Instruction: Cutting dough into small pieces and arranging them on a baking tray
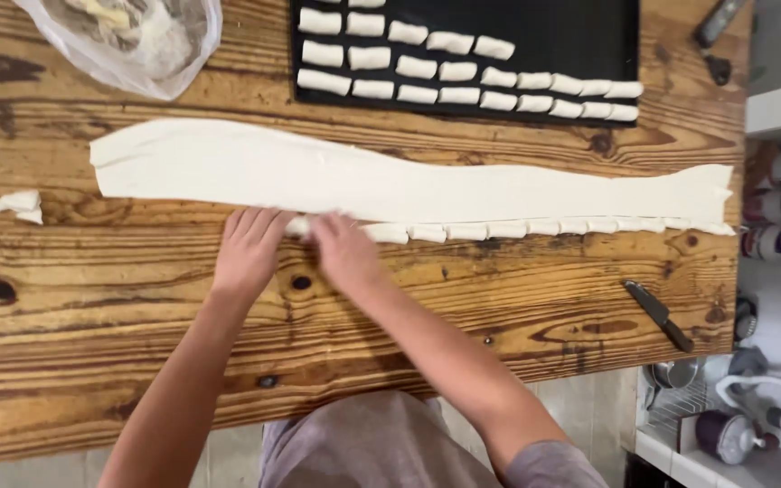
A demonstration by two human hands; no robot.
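Observation:
A long strip of flat white dough [390, 181] lies across the wooden table [119, 316]. Along its near edge runs a rolled part cut into several short pieces [517, 229]. My left hand [250, 248] and my right hand [343, 251] rest side by side on the near edge of the dough, fingers pressed down on the rolled end between them. The right hand is blurred. A black tray [589, 36] at the back holds several rows of small white dough pieces [436, 68].
A black-handled knife [659, 315] lies on the table at the right. A clear plastic bag [137, 41] sits at the back left. A small dough scrap [18, 206] lies at the left. Kitchen utensils and jars [743, 425] stand beyond the table's right edge.

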